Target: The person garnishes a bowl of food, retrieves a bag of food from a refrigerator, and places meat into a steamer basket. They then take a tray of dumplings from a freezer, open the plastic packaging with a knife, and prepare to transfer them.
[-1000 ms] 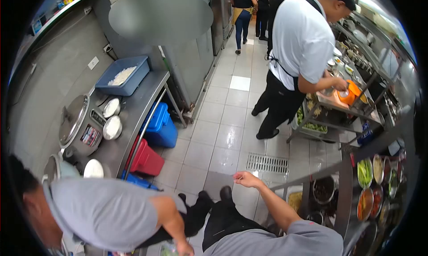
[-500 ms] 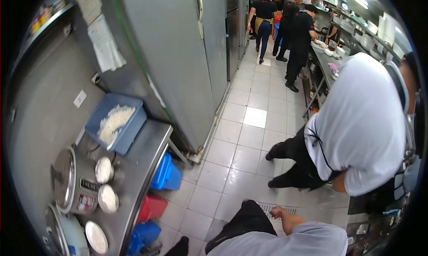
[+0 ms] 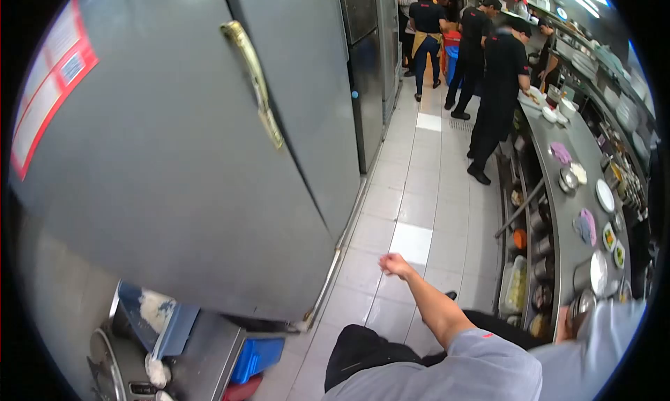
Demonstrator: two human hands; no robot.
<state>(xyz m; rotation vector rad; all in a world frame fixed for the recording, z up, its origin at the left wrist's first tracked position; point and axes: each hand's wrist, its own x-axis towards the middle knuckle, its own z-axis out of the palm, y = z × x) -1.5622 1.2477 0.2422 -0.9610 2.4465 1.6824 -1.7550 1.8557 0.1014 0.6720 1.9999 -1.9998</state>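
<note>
My right hand (image 3: 396,265) swings out in front of me over the tiled floor, its fingers loosely curled and nothing visible in them. The bare forearm runs back to my grey sleeve (image 3: 488,352). Nearest to that hand is the floor (image 3: 380,300), with the grey fridge door (image 3: 279,212) to the left. A long worn handle (image 3: 255,87) is fixed to this door. My left hand is out of view.
At lower left, a steel table (image 3: 202,352) carries a blue-grey tub (image 3: 183,324) of white food and a large pot. Along the right runs a steel counter (image 3: 569,191) with bowls and plates. A co-worker (image 3: 607,345) is close at lower right; several people stand farther up the aisle.
The view has moved forward and turned, bringing the fridge closer and dropping the tub lower. My right hand has swung up and forward. The nearby co-worker has shifted to lower right.
</note>
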